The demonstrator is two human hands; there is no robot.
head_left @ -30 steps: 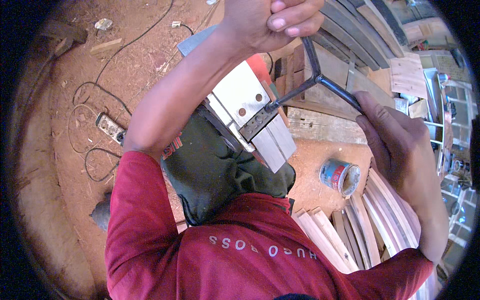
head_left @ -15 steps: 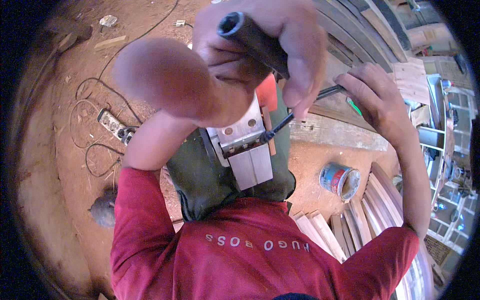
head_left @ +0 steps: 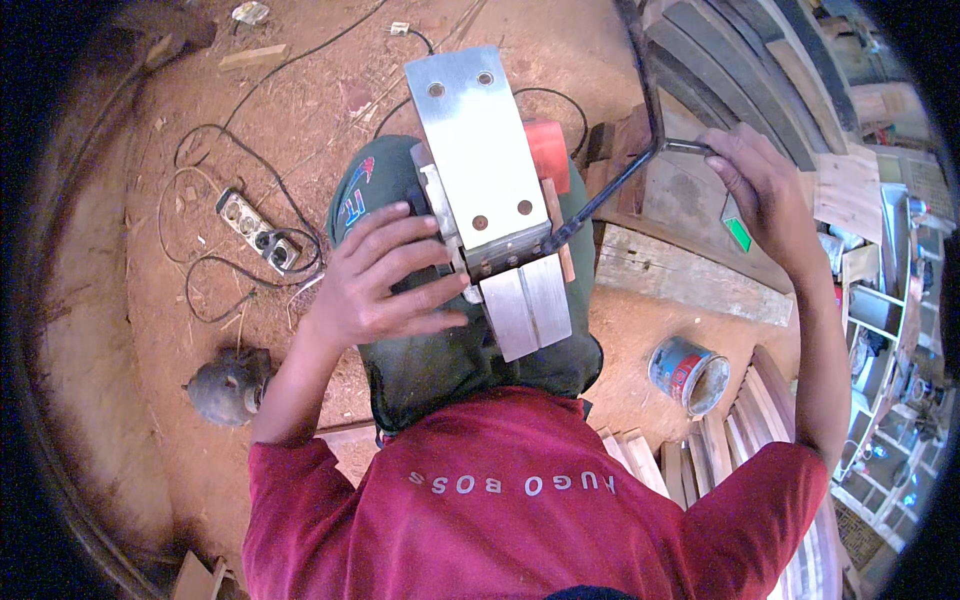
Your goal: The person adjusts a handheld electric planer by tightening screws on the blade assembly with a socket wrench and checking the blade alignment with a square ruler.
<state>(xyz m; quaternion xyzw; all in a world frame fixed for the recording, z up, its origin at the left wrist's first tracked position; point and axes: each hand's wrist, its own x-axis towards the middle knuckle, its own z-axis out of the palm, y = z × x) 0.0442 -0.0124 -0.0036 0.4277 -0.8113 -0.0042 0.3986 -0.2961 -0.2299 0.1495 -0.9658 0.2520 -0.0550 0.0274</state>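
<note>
An electric hand planer [head_left: 490, 150] lies upside down on my lap, its flat metal sole facing up and an orange-red part at its right side. A dark three-armed socket wrench [head_left: 608, 190] reaches to the row of bolts on the cutter block [head_left: 507, 257]. My right hand [head_left: 755, 185] is closed round the end of one wrench arm; another arm points away toward the top edge. Spread fingers of my left hand [head_left: 390, 280] lie against the planer's left side, near the cutter block, with nothing held in them.
On the dirt floor at left lie a power strip [head_left: 250, 230] with looped cable and a dark rounded object [head_left: 230, 388]. To the right are a wooden beam [head_left: 690, 273], a paint tin [head_left: 690, 375], wood strips [head_left: 710, 445] and stacked boards [head_left: 735, 80].
My left hand has come down from the wrench's upper arm to the planer's left side. The wrench has turned, its free arm now pointing away; my right hand keeps its hold.
</note>
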